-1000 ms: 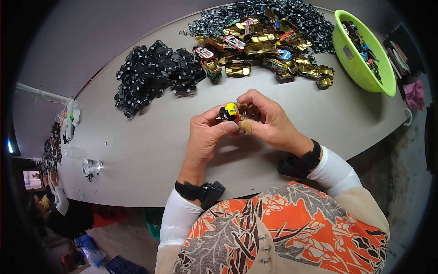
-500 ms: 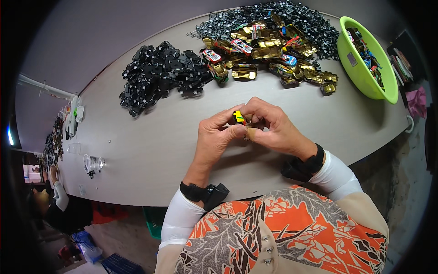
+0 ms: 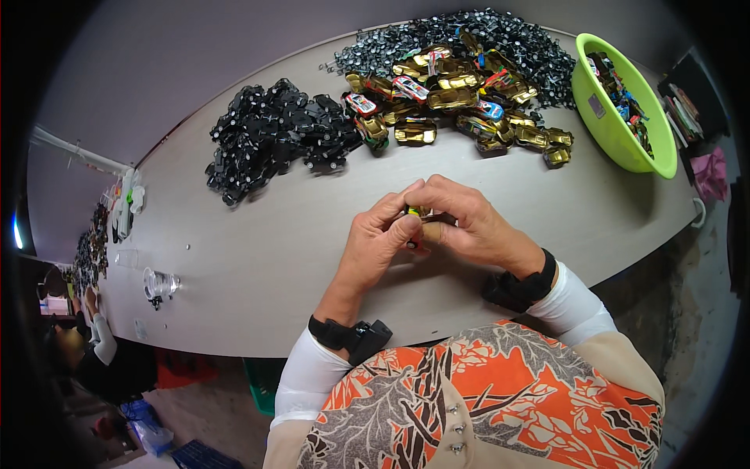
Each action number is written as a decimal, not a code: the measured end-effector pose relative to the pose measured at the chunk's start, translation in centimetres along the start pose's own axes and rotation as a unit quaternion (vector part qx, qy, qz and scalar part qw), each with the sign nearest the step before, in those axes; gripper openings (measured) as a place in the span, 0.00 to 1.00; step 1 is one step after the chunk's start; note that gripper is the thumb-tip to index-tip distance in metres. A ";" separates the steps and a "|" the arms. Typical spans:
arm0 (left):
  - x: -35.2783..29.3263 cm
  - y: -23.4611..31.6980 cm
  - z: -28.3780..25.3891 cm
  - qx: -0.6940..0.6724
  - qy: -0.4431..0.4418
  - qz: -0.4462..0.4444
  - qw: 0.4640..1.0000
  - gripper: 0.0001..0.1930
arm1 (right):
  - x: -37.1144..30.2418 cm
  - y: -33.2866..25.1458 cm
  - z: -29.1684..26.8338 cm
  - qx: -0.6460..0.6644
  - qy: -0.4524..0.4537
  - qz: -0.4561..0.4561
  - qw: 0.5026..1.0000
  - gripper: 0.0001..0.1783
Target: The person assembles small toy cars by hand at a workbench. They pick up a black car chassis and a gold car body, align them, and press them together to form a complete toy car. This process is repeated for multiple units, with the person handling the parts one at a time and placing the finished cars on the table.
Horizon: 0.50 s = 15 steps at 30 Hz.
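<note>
Close together above the table, my left hand (image 3: 373,241) and my right hand (image 3: 475,223) are both closed around one small toy car (image 3: 414,211). Yellow and some red show between my fingers; most of the car is hidden. Beyond my hands lies a heap of gold and printed toy car bodies (image 3: 453,99). To its left is a pile of black toy car chassis (image 3: 273,137) with small wheels. Behind the bodies spreads a mass of small wheel-and-axle pieces (image 3: 500,31).
A lime green basin (image 3: 664,152) holding colourful toy cars stands at the right. On the left sits a clear plastic cup (image 3: 156,283). Farther left, another person (image 3: 109,352) works beside more small parts (image 3: 87,242). The table (image 3: 258,258) has a curved-looking near edge.
The toy car has turned in my fingers, so less of its yellow shows and a red part appears lower down. My fingers have closed more over it.
</note>
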<state>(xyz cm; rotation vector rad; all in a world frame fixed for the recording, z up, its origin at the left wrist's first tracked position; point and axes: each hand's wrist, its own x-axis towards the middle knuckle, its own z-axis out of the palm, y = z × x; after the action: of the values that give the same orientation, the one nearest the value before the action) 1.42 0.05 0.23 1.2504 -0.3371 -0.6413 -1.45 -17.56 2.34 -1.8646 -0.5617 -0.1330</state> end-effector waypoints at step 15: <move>-0.7 0.9 0.0 0.070 -0.077 -0.030 0.994 0.20 | -0.1 0.6 -0.4 0.071 0.067 0.057 0.994 0.04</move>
<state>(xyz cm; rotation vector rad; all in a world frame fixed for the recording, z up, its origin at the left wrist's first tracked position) 1.09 0.66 1.14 1.3522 -0.4808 -0.7780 -1.20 -18.07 1.95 -1.7306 -0.3613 -0.1380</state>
